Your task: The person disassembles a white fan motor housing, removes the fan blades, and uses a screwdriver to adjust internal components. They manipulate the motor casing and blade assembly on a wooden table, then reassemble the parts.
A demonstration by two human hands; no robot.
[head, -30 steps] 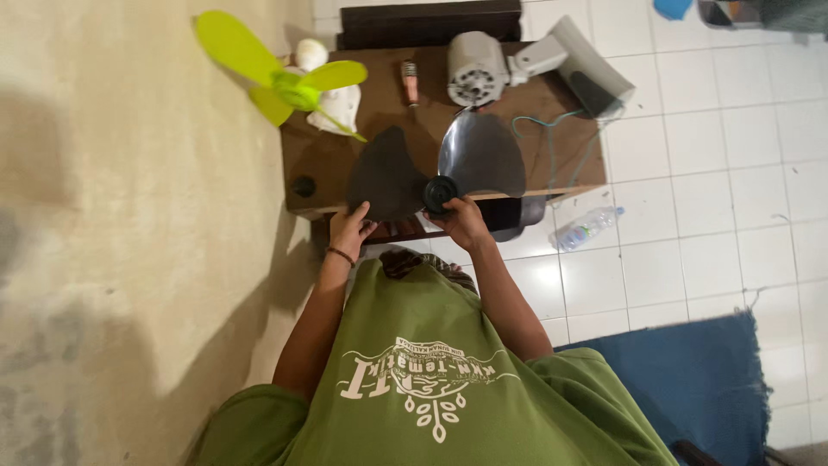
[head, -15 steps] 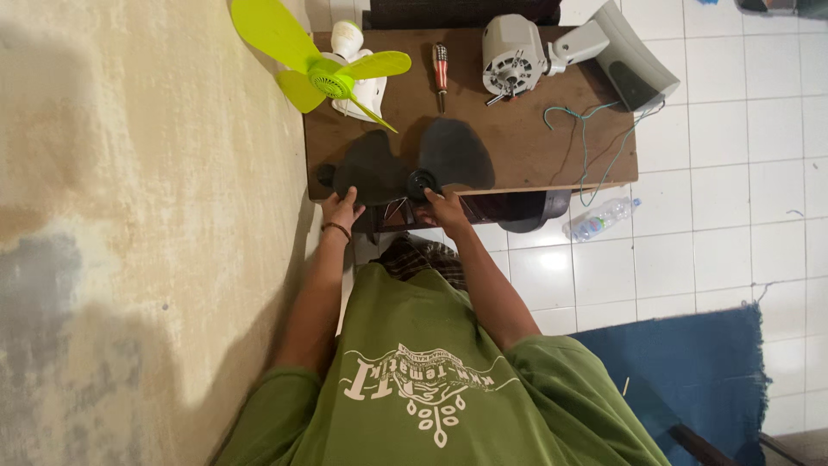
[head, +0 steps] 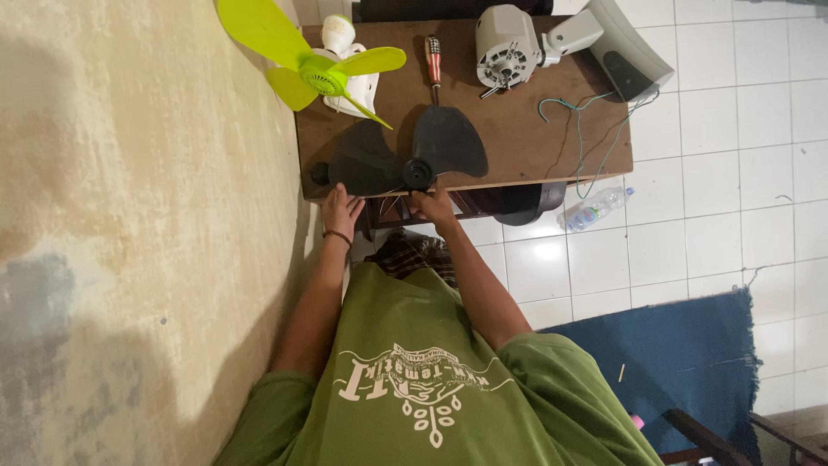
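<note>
A black three-lobed fan blade (head: 448, 142) lies flat on the brown wooden table (head: 535, 147), near its front edge. My right hand (head: 431, 205) pinches the blade at its round hub (head: 417, 173). My left hand (head: 342, 211), with a band at the wrist, rests with fingers stretched on the table's front edge, just under the blade's left lobe. I cannot tell whether it touches the blade.
On the table stand a lime-green small fan (head: 319, 73) on a white body, a red-handled screwdriver (head: 433, 56), a grey motor (head: 507, 43) with a white housing (head: 625, 47) and a green wire (head: 582, 129). A plastic bottle (head: 595, 209) and blue mat (head: 681, 362) lie on the tiled floor. A beige wall is left.
The black blade, held up toward me a second ago, now lies flat on the table. My left hand has slid off its lobe to the table edge.
</note>
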